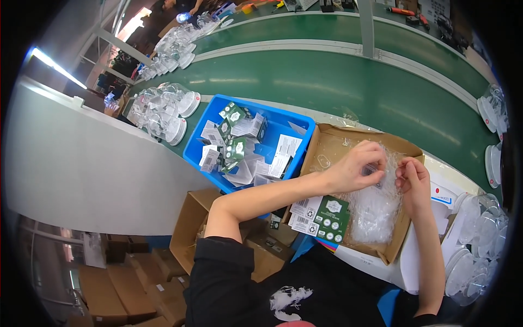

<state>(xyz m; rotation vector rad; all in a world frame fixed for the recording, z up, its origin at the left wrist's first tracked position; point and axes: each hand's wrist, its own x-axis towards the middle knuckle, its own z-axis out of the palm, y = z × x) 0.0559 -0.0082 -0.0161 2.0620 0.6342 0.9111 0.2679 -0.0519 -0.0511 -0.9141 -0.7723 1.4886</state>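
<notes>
Both hands are over a shallow open cardboard box (407, 226). My left hand (362, 166) is closed, thumb and fingers curled round something small and clear that I cannot make out. A little to its right, my right hand (413, 180) is closed in a pinch; what lies between its fingertips, if anything, is too small to tell. Beneath them in the box lies a pile of clear, thin plastic pieces (373, 218). Flat green printed cards (332, 219) and white barcoded cards (303, 223) rest at the box's near left edge, below my left forearm.
A blue bin (305, 139) of folded green and white cards stands left of the box. Clear domed containers with white bases (175, 131) sit on the green conveyor (283, 71) at left; others (463, 272) stand at right. Brown cartons (120, 289) are stacked lower left.
</notes>
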